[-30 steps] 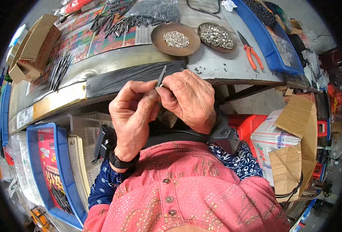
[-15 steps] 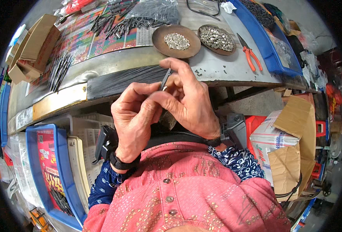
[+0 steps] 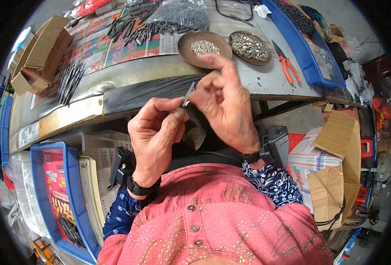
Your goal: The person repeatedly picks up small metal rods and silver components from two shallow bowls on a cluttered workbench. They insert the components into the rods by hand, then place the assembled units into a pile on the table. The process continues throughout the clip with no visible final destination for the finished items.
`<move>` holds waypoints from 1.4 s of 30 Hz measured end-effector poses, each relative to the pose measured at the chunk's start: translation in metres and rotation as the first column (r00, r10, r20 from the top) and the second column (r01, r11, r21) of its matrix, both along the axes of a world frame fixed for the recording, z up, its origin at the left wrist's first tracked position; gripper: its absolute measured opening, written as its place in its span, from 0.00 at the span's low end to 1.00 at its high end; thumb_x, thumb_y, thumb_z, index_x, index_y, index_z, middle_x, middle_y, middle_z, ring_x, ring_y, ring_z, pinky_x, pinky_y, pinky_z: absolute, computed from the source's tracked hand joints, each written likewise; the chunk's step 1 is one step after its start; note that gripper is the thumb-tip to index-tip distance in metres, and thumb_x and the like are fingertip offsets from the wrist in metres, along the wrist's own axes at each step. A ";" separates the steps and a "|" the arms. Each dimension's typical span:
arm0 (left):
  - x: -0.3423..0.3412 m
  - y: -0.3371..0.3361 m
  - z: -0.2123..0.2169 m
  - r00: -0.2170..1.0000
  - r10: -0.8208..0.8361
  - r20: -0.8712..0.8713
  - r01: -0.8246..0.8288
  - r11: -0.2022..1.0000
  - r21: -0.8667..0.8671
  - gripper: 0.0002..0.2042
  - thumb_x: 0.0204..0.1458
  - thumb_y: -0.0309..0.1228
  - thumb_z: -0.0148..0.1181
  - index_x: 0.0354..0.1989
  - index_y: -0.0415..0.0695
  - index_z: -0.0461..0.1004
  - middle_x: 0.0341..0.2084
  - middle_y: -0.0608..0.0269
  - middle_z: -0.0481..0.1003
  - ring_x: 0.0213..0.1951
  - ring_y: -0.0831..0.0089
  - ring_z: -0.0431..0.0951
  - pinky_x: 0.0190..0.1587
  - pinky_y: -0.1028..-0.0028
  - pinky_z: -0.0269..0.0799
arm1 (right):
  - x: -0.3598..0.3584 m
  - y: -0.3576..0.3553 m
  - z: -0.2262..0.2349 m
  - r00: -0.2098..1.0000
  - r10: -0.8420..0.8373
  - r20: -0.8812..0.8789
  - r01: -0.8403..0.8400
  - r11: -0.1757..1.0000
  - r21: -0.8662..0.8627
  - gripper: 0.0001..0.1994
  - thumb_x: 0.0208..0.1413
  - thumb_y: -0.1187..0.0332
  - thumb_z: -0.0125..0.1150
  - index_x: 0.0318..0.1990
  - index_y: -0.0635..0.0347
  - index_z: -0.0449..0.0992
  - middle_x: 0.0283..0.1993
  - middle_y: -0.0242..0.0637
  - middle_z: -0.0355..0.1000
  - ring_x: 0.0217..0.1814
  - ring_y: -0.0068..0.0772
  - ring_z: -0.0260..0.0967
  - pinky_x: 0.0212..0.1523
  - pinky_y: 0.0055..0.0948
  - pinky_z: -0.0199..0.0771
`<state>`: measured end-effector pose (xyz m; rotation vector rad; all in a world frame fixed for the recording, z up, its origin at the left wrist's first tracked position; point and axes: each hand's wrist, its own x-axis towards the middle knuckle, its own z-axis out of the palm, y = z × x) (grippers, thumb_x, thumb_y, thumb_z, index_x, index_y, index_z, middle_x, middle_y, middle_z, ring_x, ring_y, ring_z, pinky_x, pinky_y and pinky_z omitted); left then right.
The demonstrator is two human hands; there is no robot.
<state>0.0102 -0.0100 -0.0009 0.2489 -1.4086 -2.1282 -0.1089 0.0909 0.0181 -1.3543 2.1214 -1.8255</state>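
Observation:
A slim, dark grey strip-like piece [image 3: 189,93] stands tilted between the pinched thumb and forefinger of my left hand [image 3: 153,134]. Right beside it is my right hand [image 3: 226,106], somewhat blurred, its forefinger stretched out and apart from the thumb. I see nothing held in it, though its inner fingers are partly hidden. Beyond the right fingertips, a brown round bowl [image 3: 186,52] holds small silver pins [image 3: 204,47]. Next to it stands a darker dish with small silver metal parts [image 3: 250,46].
Red-handled pliers [image 3: 287,66] lie beside a blue tray [image 3: 308,73] at right. Slim black pieces lie in a bundle [image 3: 70,81] and a heap [image 3: 138,33]. An open cardboard box [image 3: 41,57] stands at far left, a blue bin [image 3: 74,190] below. Another carton [image 3: 343,163] is right.
My right hand has moved away from the left hand, to the right, and its fingers have spread. My left hand keeps its pinch on the dark piece, which now shows more.

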 end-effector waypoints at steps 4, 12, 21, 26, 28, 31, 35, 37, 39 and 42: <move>-0.001 -0.001 -0.001 0.999 -0.007 -0.047 0.007 1.000 -0.005 0.06 0.56 0.19 0.55 0.41 0.36 0.74 0.26 0.66 0.75 0.21 0.87 0.66 0.22 0.85 0.60 | 0.006 -0.002 -0.006 0.995 0.077 -0.063 -0.071 0.993 0.095 0.30 0.53 0.59 0.66 0.58 0.60 0.59 0.23 0.37 0.68 0.22 0.35 0.71 0.24 0.31 0.70; -0.001 0.000 -0.004 1.000 0.007 -0.027 -0.006 1.000 0.026 0.05 0.56 0.19 0.54 0.40 0.36 0.75 0.25 0.70 0.74 0.21 0.90 0.64 0.22 0.86 0.60 | 0.009 -0.002 -0.006 0.998 0.015 0.065 -0.017 1.000 0.026 0.13 0.49 0.65 0.70 0.28 0.63 0.71 0.22 0.32 0.66 0.21 0.19 0.61 0.22 0.22 0.63; -0.003 0.003 -0.003 0.999 0.045 -0.025 -0.044 0.999 0.014 0.02 0.57 0.20 0.55 0.37 0.37 0.73 0.22 0.69 0.71 0.19 0.85 0.65 0.20 0.83 0.58 | 0.017 -0.014 -0.014 0.965 -0.104 -0.242 0.097 0.994 -0.040 0.10 0.54 0.72 0.63 0.26 0.63 0.68 0.21 0.39 0.64 0.19 0.40 0.65 0.21 0.33 0.64; -0.004 0.001 -0.005 0.997 0.066 -0.045 -0.066 0.998 -0.002 0.04 0.57 0.19 0.54 0.39 0.37 0.73 0.23 0.69 0.71 0.19 0.85 0.64 0.20 0.83 0.57 | 0.014 -0.011 -0.014 0.982 -0.029 -0.184 0.023 0.999 -0.035 0.11 0.53 0.67 0.65 0.30 0.63 0.69 0.25 0.40 0.67 0.24 0.39 0.67 0.24 0.32 0.67; -0.003 -0.001 -0.006 0.999 0.039 -0.037 -0.039 0.999 0.016 0.06 0.57 0.19 0.54 0.41 0.37 0.73 0.25 0.68 0.72 0.19 0.86 0.63 0.20 0.83 0.56 | 0.015 -0.010 -0.015 0.997 0.013 -0.071 -0.015 0.999 -0.039 0.10 0.53 0.69 0.65 0.32 0.63 0.70 0.26 0.39 0.68 0.25 0.37 0.68 0.25 0.31 0.68; -0.002 0.002 -0.006 0.998 0.047 -0.037 -0.043 0.994 0.100 0.05 0.57 0.20 0.55 0.40 0.37 0.73 0.23 0.71 0.72 0.21 0.88 0.65 0.22 0.85 0.60 | 0.016 -0.011 -0.017 0.996 -0.029 -0.081 0.026 0.999 -0.032 0.09 0.52 0.71 0.65 0.29 0.63 0.70 0.25 0.40 0.67 0.24 0.39 0.68 0.25 0.32 0.67; -0.002 0.003 -0.004 0.999 0.027 -0.038 -0.025 0.999 0.046 0.04 0.57 0.19 0.55 0.39 0.36 0.73 0.22 0.71 0.71 0.21 0.88 0.65 0.22 0.84 0.60 | 0.017 -0.013 -0.019 0.971 -0.089 -0.222 0.076 0.995 -0.067 0.10 0.55 0.72 0.61 0.27 0.63 0.66 0.24 0.41 0.66 0.22 0.44 0.66 0.23 0.36 0.66; -0.003 0.004 -0.004 0.998 0.048 -0.036 -0.047 0.999 0.024 0.04 0.57 0.20 0.55 0.39 0.36 0.74 0.21 0.72 0.71 0.21 0.88 0.65 0.22 0.84 0.60 | 0.015 -0.016 -0.019 0.954 -0.111 -0.280 0.089 0.992 -0.089 0.10 0.55 0.71 0.60 0.27 0.63 0.65 0.23 0.42 0.66 0.22 0.46 0.66 0.23 0.37 0.66; -0.006 0.005 -0.005 0.997 0.070 -0.041 -0.072 0.996 -0.050 0.04 0.57 0.20 0.54 0.40 0.37 0.73 0.23 0.71 0.71 0.20 0.87 0.63 0.21 0.84 0.56 | 0.013 -0.019 -0.020 0.959 -0.116 -0.260 0.100 0.992 -0.073 0.11 0.56 0.71 0.60 0.26 0.63 0.65 0.23 0.43 0.65 0.22 0.47 0.66 0.22 0.38 0.66; -0.008 0.004 -0.006 0.995 0.093 -0.035 -0.096 0.992 -0.084 0.04 0.57 0.19 0.55 0.39 0.37 0.73 0.23 0.71 0.70 0.20 0.86 0.64 0.21 0.84 0.58 | 0.011 -0.020 -0.021 0.968 -0.097 -0.232 0.078 0.993 -0.090 0.10 0.56 0.70 0.60 0.26 0.63 0.67 0.22 0.43 0.65 0.21 0.47 0.66 0.22 0.39 0.65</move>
